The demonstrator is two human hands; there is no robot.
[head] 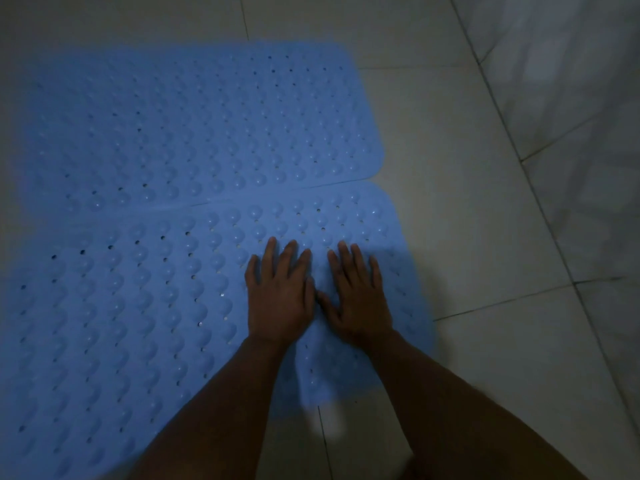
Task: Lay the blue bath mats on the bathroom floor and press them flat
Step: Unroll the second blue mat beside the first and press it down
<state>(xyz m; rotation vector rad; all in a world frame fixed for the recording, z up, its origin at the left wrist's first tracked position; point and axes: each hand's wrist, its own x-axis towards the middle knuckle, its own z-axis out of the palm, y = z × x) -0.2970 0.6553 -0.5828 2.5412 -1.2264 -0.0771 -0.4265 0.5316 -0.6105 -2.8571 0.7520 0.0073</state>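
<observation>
Both palms flat, fingers spread: my left hand point(278, 299) and right hand point(356, 299) press the near blue mat point(138, 306), abutting the far mat point(190, 126) on the tiled floor point(485, 237); uneven pressure could shift it, overlapping that seam.

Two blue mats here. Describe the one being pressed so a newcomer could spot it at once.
On the pale tiled floor, two blue studded mats lie edge to edge. The pressed one is the near mat, closest to the camera. Unlike the far mat, it has both hands, left and right, flat on it.
</observation>
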